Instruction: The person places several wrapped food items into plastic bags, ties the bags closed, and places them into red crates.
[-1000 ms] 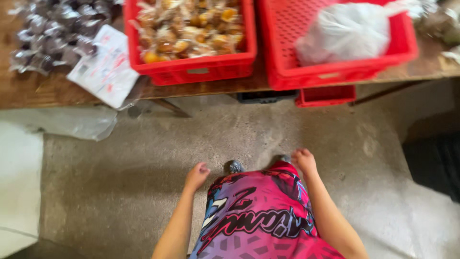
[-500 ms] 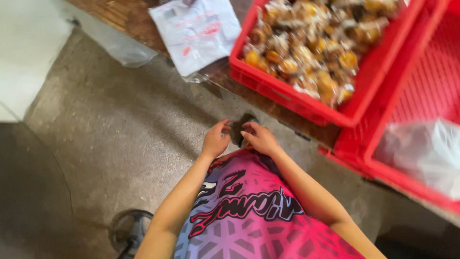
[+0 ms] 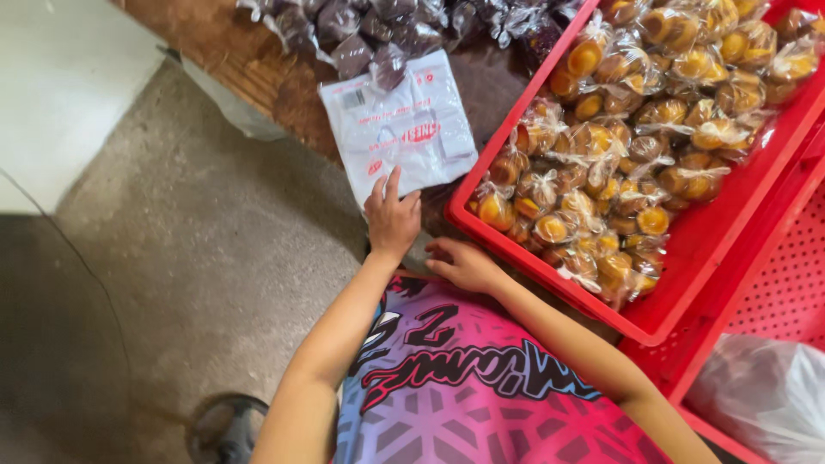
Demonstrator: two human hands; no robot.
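The person is wearing a sleeveless jersey (image 3: pixel 481 387) shading from pink and magenta on the right to blue and purple on the left, patterned with geometric star shapes and crossed by bold black-and-red lettering. Both arms are showing bare; the left hand (image 3: pixel 392 219) and right hand (image 3: pixel 464 265) are wearing nothing.
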